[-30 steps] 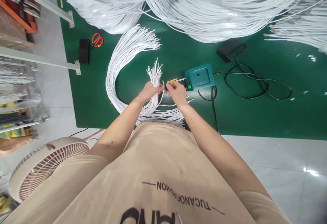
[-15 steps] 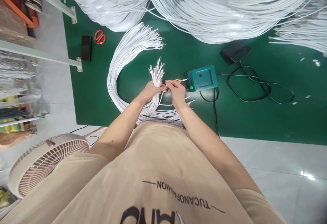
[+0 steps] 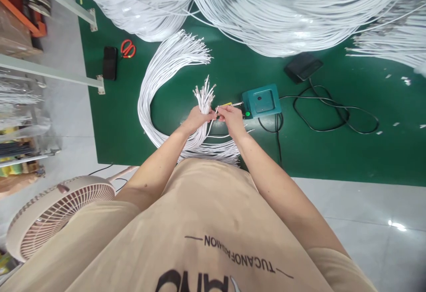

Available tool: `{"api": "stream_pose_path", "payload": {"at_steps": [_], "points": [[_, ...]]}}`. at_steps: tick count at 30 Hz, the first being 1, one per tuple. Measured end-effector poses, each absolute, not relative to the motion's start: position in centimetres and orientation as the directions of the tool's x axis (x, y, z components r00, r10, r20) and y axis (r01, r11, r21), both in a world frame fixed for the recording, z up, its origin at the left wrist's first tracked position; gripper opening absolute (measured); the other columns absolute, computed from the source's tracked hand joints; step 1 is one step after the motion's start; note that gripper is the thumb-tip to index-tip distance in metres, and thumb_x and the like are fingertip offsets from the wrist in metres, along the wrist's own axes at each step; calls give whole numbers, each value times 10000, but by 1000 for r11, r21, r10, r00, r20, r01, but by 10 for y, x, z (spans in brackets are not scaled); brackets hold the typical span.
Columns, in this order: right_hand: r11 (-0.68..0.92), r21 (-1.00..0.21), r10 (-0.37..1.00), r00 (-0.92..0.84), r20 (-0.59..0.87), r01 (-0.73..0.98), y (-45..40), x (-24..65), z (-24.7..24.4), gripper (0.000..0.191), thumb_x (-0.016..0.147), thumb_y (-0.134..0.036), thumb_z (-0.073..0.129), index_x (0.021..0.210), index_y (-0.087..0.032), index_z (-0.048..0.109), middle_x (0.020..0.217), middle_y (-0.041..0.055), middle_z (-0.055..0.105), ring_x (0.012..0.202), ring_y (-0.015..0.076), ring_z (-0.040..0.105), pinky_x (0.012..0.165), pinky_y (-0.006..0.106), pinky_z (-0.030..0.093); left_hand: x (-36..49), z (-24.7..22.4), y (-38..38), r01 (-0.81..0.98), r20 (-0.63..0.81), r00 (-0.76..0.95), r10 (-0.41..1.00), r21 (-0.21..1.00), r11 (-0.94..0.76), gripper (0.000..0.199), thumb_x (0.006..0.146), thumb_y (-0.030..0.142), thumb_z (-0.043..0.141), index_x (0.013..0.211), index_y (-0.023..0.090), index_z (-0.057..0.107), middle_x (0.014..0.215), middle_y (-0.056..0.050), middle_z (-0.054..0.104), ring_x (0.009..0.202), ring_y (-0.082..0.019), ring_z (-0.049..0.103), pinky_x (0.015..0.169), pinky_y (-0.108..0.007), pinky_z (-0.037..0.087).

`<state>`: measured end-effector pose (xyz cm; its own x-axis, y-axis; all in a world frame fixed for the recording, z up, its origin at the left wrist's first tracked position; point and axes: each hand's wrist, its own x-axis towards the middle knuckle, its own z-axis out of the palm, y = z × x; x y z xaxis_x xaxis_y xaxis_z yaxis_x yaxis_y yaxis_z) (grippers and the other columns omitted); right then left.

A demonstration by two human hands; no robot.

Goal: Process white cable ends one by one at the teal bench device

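Note:
My left hand [image 3: 196,120] is wrapped round a bundle of thin white cables [image 3: 204,101], whose loose ends fan out above the fingers. Close beside it on the right, my right hand [image 3: 232,119] pinches a single white cable [image 3: 217,110] near its end; the fingertips partly hide it. A slim yellow piece [image 3: 227,104] and a metal rod [image 3: 237,104] show just beyond the right hand, beside a small teal box [image 3: 262,100] with a green button. The bundle curves down toward my body, where more white cables [image 3: 216,150] lie.
Large heaps of white cable [image 3: 282,17] fill the back of the green table [image 3: 333,159]. A phone [image 3: 109,63] and orange-handled scissors [image 3: 128,49] lie left. Right of the teal box are a black block [image 3: 303,67] and looped black cord [image 3: 319,128]. A fan [image 3: 60,214] stands at lower left.
The right hand has drawn slightly away from the left, and the end of the single cable now shows above its fingertips. The left hand keeps its hold on the bundle.

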<state>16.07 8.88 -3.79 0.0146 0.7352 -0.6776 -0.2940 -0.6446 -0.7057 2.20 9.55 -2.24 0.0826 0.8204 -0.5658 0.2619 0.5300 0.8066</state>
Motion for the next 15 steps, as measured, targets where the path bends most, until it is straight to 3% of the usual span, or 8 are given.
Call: {"api": "stream_pose_path", "payload": {"at_steps": [5,7,9,12,15], "points": [[-723,-432,589,-155,-793,-539,88,159,-37,183,681,-196,629,573,-186,482,483,-78,431,438,44,396,493,187,406,21,-21,94,256,-550,101,829,819,513,228,611,264,760,723,128,615,678,-4,627,600,-92,527,609,-242,417],[-726,-390,570,-178,-802,-567,87,158,-38,136,679,-190,609,597,-184,499,485,-76,438,441,46,402,479,182,392,21,-20,94,245,-550,100,829,821,516,237,620,266,758,735,130,602,684,-2,626,603,-92,534,610,-240,418],[-698,-460,625,-153,-766,-549,86,158,-40,63,662,-182,604,724,-181,594,508,-79,478,468,51,439,488,176,388,20,-18,93,222,-556,101,825,821,526,251,623,260,758,752,135,583,702,-7,634,631,-104,564,617,-243,425],[-635,-627,740,-123,-661,-451,88,164,-43,306,638,-173,608,935,-202,674,556,-92,530,520,49,486,548,174,413,20,-15,94,182,-573,141,807,816,548,262,633,247,753,759,144,548,722,-20,650,690,-131,613,636,-250,436],[-622,-701,777,-163,-608,-349,92,173,-44,223,631,-190,646,844,-179,712,596,-71,595,547,40,502,586,177,424,20,-12,95,145,-588,185,787,809,570,273,638,238,753,750,148,521,732,-33,664,705,-140,633,635,-251,429]]}}
